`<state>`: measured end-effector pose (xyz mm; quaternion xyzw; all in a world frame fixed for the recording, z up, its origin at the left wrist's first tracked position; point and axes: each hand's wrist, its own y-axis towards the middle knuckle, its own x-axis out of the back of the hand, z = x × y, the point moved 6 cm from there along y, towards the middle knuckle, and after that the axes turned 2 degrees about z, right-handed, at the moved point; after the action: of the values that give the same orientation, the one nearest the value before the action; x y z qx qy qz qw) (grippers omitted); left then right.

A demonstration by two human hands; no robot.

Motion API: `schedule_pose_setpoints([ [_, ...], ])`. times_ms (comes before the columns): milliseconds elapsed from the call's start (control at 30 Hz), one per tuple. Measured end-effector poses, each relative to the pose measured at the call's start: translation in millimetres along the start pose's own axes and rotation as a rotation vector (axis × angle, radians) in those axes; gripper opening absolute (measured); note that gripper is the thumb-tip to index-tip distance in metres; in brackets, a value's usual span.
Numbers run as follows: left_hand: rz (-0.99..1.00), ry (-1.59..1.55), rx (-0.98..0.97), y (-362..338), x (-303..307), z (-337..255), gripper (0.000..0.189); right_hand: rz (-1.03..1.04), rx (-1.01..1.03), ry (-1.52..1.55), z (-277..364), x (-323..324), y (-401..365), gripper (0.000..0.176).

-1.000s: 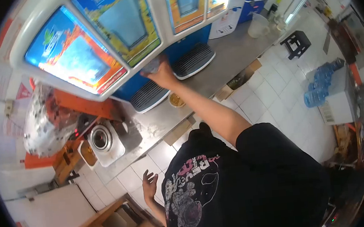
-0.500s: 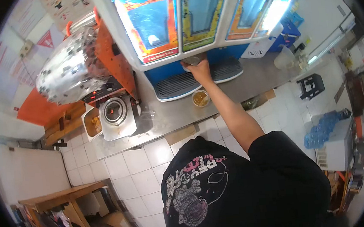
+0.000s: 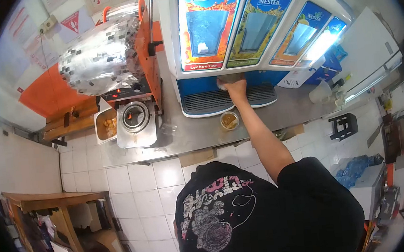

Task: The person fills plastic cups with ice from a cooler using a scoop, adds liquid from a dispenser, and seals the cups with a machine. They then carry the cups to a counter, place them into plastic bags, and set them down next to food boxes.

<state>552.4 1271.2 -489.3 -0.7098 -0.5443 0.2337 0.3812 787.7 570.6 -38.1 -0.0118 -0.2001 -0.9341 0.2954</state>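
A clear cup (image 3: 221, 82), partly hidden by the fingers, sits in a person's right hand (image 3: 235, 89) beneath the front of a Nestea dispenser (image 3: 262, 22), above the drip trays. The hand is curled around the cup, its grip narrowed to the cup's width; the left hand is out of frame, and its state cannot be told. Four lit panels line the dispenser, the leftmost reading "Lychee Tea." Below them, the left tray (image 3: 208, 103) and right tray (image 3: 262, 94), both dark and slotted, rest on a metal surface (image 3: 179, 138). Just in front of the trays, near the reaching forearm, stands a tub (image 3: 229, 120) with brown contents. To the left of the dispenser, an orange machine (image 3: 146, 59) carries a silvery roll (image 3: 102, 58) patterned with dark squares, above a metal plate (image 3: 137, 138) with a round ring. Beside the plate, a metal pan (image 3: 107, 125) holds yellow-brown pieces. Toward the right end of the surface are a clear pitcher (image 3: 320, 93) and a blue cooler (image 3: 327, 69). A black stool (image 3: 343, 126) stands on the white tiled floor (image 3: 146, 200), with blue bottles (image 3: 351, 172) farther down the right side and a wooden shelf (image 3: 57, 200) at lower left. The person wears a black shirt (image 3: 276, 210) with pink and white print.
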Motion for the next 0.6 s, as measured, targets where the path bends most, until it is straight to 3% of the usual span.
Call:
schedule_pose_setpoints([
  [67, -0.005, -0.011, 0.003, 0, 0, 5, 0.068, 0.046, -0.079, 0.019, -6, -2, 1, 0.069],
  [167, -0.019, -0.025, -0.001, -6, 0, -1, 0.068, 0.029, 0.05, 0.073, -27, -4, 8, 0.068],
  [333, -0.033, -0.043, -0.005, -6, 3, 11, 0.068, 0.115, 0.012, 0.029, -26, -1, 9, 0.07],
  [400, -0.041, -0.058, -0.002, -14, 4, 16, 0.068, 0.072, -0.013, 0.068, -8, -4, 2, 0.053],
  [433, -0.044, -0.064, 0.0, -14, 2, 18, 0.068, 0.008, 0.014, 0.116, -38, 0, 11, 0.056],
  [600, -0.068, -0.077, 0.01, -27, 8, 24, 0.068, 0.132, 0.045, 0.035, -26, -10, 11, 0.068],
])
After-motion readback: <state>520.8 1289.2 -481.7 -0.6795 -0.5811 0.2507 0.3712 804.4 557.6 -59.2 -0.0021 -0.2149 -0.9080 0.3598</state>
